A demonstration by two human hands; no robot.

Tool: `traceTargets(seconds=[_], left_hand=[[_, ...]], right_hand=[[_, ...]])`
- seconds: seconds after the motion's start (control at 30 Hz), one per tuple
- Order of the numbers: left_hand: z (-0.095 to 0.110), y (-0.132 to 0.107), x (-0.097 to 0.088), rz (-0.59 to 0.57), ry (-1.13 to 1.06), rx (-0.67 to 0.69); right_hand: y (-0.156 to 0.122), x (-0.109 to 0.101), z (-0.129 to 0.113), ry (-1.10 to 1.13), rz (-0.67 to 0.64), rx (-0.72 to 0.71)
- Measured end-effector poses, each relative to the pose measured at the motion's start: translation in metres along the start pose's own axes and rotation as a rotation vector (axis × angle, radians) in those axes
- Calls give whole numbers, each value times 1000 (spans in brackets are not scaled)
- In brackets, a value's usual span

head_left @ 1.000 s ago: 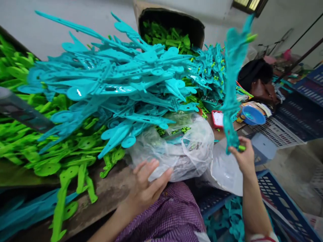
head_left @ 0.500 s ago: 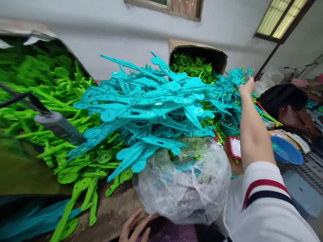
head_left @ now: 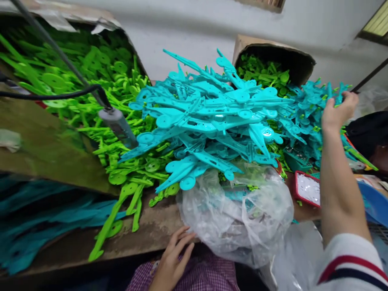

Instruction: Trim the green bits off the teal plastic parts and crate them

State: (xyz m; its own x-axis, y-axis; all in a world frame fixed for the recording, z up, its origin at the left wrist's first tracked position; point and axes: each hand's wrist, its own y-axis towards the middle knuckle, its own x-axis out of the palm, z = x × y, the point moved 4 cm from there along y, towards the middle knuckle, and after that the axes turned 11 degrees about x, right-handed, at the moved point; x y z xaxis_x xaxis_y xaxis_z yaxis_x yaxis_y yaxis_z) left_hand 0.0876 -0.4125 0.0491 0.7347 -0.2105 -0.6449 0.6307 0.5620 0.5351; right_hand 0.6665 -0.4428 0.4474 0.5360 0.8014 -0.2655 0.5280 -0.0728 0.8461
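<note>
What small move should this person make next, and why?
Perhaps the left hand should reach for a piece from the big teal heap: it seems to hold nothing, and the heap's near end juts its way, beside the clear bag. The right hand is stretched out to the smaller teal pile; whether it grips a piece there is unclear.

Glossy plastic turquoise parts [head_left: 209, 117], crinkled clear plastic bag [head_left: 221, 226], rough wooden tabletop [head_left: 157, 220]
</note>
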Motion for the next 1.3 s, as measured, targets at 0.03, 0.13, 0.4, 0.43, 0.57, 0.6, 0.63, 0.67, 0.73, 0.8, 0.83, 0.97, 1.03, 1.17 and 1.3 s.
traceTargets(seconds=[0.03,0.13,0.4,0.43,0.57,0.6,0.63,0.67,0.73,0.8,0.83,0.97,1.03,1.17,1.3], left_hand=[[1,4,-1,7,-2,9],[9,24,-18,73,16,92],[58,151,-157,413,333,508],[61,180,-169,395,345,530],[53,310,-174,204,337,542],[49,337,-168,154,332,531],[43,359,-160,97,330,502],[39,376,-152,50,326,470],[36,392,-141,29,323,442],[41,390,-141,79,335,473],[45,385,-143,112,356,500],[68,359,-157,175,525,600],[80,343,-156,217,510,664],[106,285,-127,302,257,879],[127,181,-85,466,315,1131]], right_hand=[[-32,-21,-26,141,-89,-55],[-169,-86,-118,546,-385,-547],[-354,-99,-191,540,-883,-540],[-354,-102,-192,582,-888,-483],[-368,-130,-201,693,-907,-427],[-376,-138,-201,698,-926,-454],[-385,-145,-198,700,-953,-476],[-393,-151,-194,702,-983,-482],[-406,-158,-177,708,-1040,-448],[-415,-162,-158,721,-1072,-386],[-418,-164,-149,733,-1075,-352],[-428,-170,-129,816,-1051,-111],[-426,-176,-131,923,-990,114],[-400,-193,-151,1371,-669,603],[-383,-203,-140,1532,-361,931]])
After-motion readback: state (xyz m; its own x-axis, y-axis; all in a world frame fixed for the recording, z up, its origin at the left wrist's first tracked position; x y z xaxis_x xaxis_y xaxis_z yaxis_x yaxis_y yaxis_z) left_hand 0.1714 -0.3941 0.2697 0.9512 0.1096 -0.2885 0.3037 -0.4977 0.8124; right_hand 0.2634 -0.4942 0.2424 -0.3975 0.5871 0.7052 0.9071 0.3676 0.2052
